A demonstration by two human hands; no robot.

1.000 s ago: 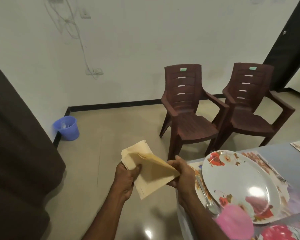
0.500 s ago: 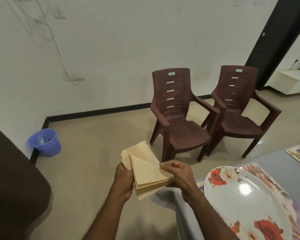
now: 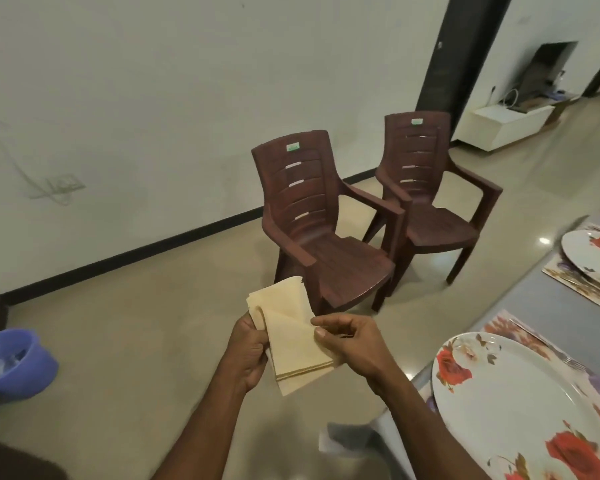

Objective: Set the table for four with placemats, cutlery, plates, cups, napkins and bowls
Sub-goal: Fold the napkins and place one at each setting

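Between the two hands, off the table's edge, a stack of cream napkins (image 3: 289,336) hung in the air. The left hand (image 3: 248,355) gripped its left edge, fingers curled round it; the right hand (image 3: 352,344) pinched a top sheet's right edge between thumb and fingertips. Thin, limp and light, the sheets probably cling together, so peeling one away by a corner looked the surest hold.

Both hands, left (image 3: 248,355) and right (image 3: 352,344), gripping cream napkins (image 3: 288,334), floral plate (image 3: 520,407) on table (image 3: 548,306)
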